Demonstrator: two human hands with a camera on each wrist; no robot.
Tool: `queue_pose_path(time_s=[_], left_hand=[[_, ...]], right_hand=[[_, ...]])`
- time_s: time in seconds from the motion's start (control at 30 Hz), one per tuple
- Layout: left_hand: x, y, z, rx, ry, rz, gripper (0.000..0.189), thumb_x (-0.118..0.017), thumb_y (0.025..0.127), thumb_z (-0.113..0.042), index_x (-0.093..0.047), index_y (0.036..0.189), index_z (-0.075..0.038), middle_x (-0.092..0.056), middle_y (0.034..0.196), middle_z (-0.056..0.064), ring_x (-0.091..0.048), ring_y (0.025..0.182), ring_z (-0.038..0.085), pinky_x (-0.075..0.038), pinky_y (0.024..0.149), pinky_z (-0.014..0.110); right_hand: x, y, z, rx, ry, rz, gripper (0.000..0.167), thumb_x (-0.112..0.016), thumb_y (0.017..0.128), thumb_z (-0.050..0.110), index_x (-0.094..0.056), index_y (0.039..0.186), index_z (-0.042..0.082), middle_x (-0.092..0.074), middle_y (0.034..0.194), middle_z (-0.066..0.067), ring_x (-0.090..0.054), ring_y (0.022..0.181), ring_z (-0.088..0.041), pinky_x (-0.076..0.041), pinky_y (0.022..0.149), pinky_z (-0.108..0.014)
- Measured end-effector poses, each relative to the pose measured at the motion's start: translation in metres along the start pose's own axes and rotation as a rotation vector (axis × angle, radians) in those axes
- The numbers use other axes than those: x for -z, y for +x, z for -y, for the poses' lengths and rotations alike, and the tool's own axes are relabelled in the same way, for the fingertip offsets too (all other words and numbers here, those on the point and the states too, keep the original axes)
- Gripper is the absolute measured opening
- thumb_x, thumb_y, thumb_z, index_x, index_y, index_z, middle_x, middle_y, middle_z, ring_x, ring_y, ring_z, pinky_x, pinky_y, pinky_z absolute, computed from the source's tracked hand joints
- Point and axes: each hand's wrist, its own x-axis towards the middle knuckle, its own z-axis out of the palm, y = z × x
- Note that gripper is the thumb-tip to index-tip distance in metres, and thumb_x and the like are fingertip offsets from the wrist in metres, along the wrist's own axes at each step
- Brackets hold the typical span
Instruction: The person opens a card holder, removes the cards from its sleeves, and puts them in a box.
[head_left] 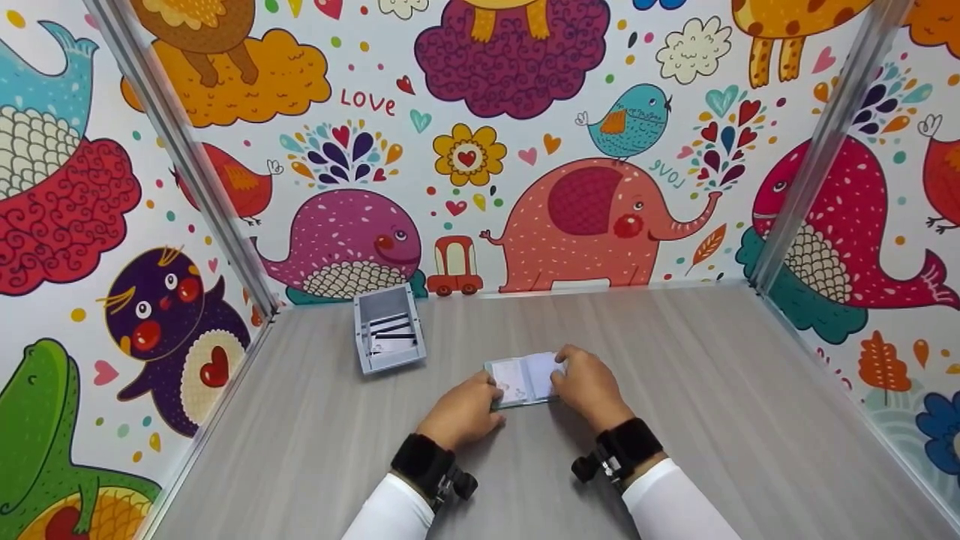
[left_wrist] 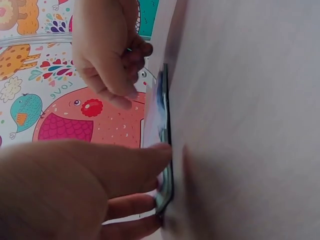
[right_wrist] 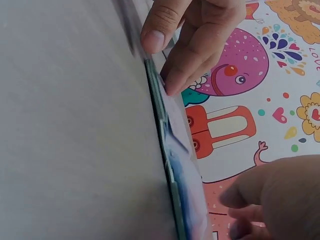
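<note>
A small notebook [head_left: 529,379] with a teal-edged cover lies spread flat on the table, its pale pages facing up. My left hand [head_left: 465,409] holds it by the near left corner. In the right wrist view, one left fingertip [right_wrist: 172,86] is on the page and the left thumb [right_wrist: 154,40] stands at the corner. My right hand [head_left: 592,382] is over the right-hand page, thumb and forefinger by its outer edge. From the left wrist view, the right fingers [left_wrist: 117,85] hang just above the paper, the others loosely curled. The inner page bulges up slightly in the right wrist view.
A grey plastic box [head_left: 360,341] stands behind and left of the notebook, with several black pens [head_left: 394,336] and a pale printed card inside. Wood-grain tabletop [head_left: 300,450] surrounds both. Cartoon-printed walls [head_left: 465,90] with metal corner posts [head_left: 187,150] close off the back and sides.
</note>
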Motion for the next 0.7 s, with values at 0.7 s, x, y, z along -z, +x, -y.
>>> queue_pose_path(time_s=[0.7], left_hand=[[-0.001,0.001,-0.002,-0.048,-0.029,-0.045,0.034,-0.092,0.091,-0.02,-0.084,0.119,-0.003,-0.076,0.12,0.009,-0.073,0.106,0.025,-0.062,0.101,0.043]], right_hand=[[-0.018,-0.004,0.01,0.067,0.283,0.124,0.021,-0.076,0.095,0.001,-0.078,0.115,-0.005,-0.085,0.108,-0.019,-0.081,0.101,-0.029,-0.068,0.088,-0.045]])
